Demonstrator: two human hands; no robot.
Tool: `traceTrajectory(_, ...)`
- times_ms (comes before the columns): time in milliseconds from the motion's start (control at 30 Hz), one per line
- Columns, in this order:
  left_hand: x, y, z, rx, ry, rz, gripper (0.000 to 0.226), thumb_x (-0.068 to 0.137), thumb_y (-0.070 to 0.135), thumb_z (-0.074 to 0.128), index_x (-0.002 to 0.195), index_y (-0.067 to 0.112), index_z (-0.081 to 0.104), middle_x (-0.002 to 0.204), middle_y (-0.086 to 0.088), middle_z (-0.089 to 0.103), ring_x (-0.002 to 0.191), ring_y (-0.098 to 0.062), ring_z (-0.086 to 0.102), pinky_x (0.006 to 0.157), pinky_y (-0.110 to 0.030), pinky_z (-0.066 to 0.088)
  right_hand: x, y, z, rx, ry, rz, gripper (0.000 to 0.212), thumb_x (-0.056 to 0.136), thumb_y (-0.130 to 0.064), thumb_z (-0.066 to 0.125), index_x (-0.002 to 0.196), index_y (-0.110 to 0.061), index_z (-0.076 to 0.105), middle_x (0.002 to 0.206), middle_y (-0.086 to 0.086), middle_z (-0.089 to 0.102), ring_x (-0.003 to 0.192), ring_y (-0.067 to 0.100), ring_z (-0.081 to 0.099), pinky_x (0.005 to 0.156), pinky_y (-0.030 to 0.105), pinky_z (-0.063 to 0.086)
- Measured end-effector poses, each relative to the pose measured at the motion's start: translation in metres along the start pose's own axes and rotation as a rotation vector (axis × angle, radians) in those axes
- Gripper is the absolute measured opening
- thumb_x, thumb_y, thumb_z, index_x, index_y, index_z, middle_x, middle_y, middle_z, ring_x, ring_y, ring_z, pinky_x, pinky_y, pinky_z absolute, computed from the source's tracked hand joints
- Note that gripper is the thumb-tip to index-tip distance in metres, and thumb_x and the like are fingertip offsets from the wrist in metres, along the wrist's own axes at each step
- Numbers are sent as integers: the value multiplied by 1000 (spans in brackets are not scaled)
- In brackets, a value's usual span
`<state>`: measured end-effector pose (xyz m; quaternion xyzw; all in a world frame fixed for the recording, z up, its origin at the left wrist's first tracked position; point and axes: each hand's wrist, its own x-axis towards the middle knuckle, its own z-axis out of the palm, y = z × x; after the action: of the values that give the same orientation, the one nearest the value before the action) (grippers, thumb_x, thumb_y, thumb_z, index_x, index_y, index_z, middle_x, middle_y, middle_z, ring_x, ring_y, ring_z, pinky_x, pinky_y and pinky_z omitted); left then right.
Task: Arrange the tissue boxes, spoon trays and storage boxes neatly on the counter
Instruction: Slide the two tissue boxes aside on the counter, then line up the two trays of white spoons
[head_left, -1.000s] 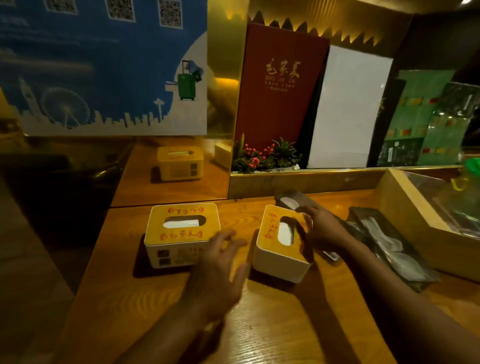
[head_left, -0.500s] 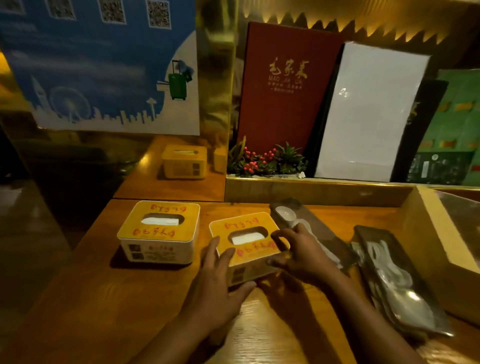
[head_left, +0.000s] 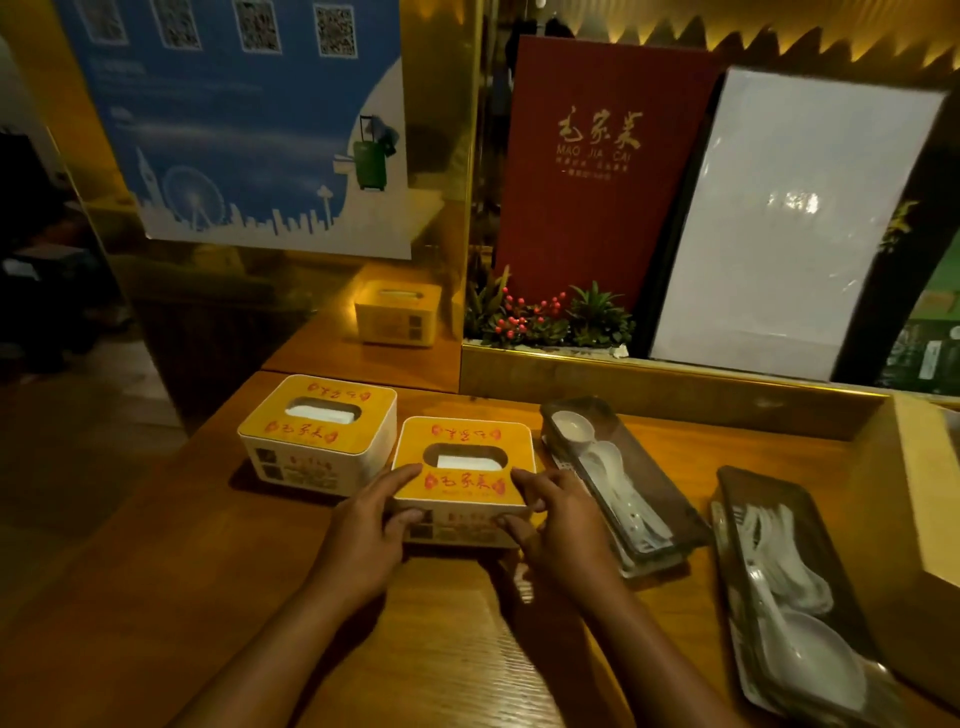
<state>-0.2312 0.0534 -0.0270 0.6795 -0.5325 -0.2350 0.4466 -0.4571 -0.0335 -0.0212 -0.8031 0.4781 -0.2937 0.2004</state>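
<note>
Two yellow-topped white tissue boxes stand on the wooden counter (head_left: 156, 597). The left tissue box (head_left: 318, 431) sits alone near the back left. The right tissue box (head_left: 464, 478) is gripped at its near corners by my left hand (head_left: 366, 540) and my right hand (head_left: 558, 535). It sits square to me, close beside the left one. Two dark spoon trays hold white spoons: the nearer-centre tray (head_left: 623, 483) lies just right of my right hand, and the second tray (head_left: 789, 587) lies further right. A wooden storage box (head_left: 922, 488) stands at the right edge.
A gold ledge (head_left: 649, 379) with a small plant (head_left: 545, 317), a red menu (head_left: 597, 166) and a white board (head_left: 789, 218) runs along the back. A mirrored gold panel at back left reflects a tissue box (head_left: 397, 312). The counter's left edge drops off.
Both hands turned the right tissue box from skewed to square and closed onto its near corners. It now sits closer to the left box. The view shifted nearer.
</note>
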Motion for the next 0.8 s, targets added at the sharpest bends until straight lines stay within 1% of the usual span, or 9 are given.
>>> traceTrajectory(100,2,2,-2,-23,-9,-15,54,94,9,63,134,44,53,149,2,46,125,-8,45,70,-3,49,-1,-1,2,4,-3,3,60,85,-37,75,140,-32,52,126,-8,47,108,6,47,85,15,43)
traceTrajectory(167,4,1,-2,-29,-11,-16,54,94,9,63,135,43,53,149,2,45,125,-8,44,68,-4,49,0,0,2,3,-9,7,61,84,-38,75,140,-32,51,124,-9,47,107,5,46,79,11,39)
traceTrajectory(267,8,-1,0,-17,-19,-18,56,95,10,62,133,49,50,153,2,42,138,-18,41,74,-6,46,1,0,3,0,-6,38,62,84,-40,74,141,-34,50,127,-9,47,110,7,48,86,18,44)
traceTrajectory(367,13,-1,2,-21,-33,-29,55,96,9,60,135,46,50,155,-1,39,140,-22,39,64,-2,47,3,-1,4,-9,-10,56,63,84,-41,74,141,-35,49,131,-8,47,113,10,49,92,28,49)
traceTrajectory(467,16,-2,4,-13,-39,-20,56,96,9,59,137,45,48,157,-3,37,141,-24,38,61,-3,47,5,0,5,-8,-18,75,63,85,-40,74,142,-36,48,133,-8,46,114,11,49,93,31,50)
traceTrajectory(533,16,-2,3,4,-46,-6,56,96,10,59,136,47,46,158,-3,36,143,-25,37,74,-10,50,4,1,4,-13,-27,71,63,86,-40,73,142,-38,46,134,-8,45,115,11,49,93,31,51)
traceTrajectory(633,15,0,2,17,-55,19,56,96,12,60,134,51,43,159,-2,34,145,-27,34,97,-39,51,0,2,-9,-32,-92,40,69,85,-42,72,145,-43,38,143,-7,42,122,14,48,96,34,51)
traceTrajectory(733,12,2,-1,88,-59,37,62,94,19,64,139,50,36,163,3,25,148,-28,28,107,-50,44,-4,17,-39,-159,-55,61,80,82,-47,70,150,-39,30,148,-4,38,131,18,40,104,36,43)
traceTrajectory(800,8,6,-2,162,-11,79,67,91,23,69,145,44,37,165,7,18,151,-26,20,110,-54,38,-5,33,-64,-352,-8,171,86,76,-59,66,150,-39,28,151,2,36,134,25,37,106,42,40)
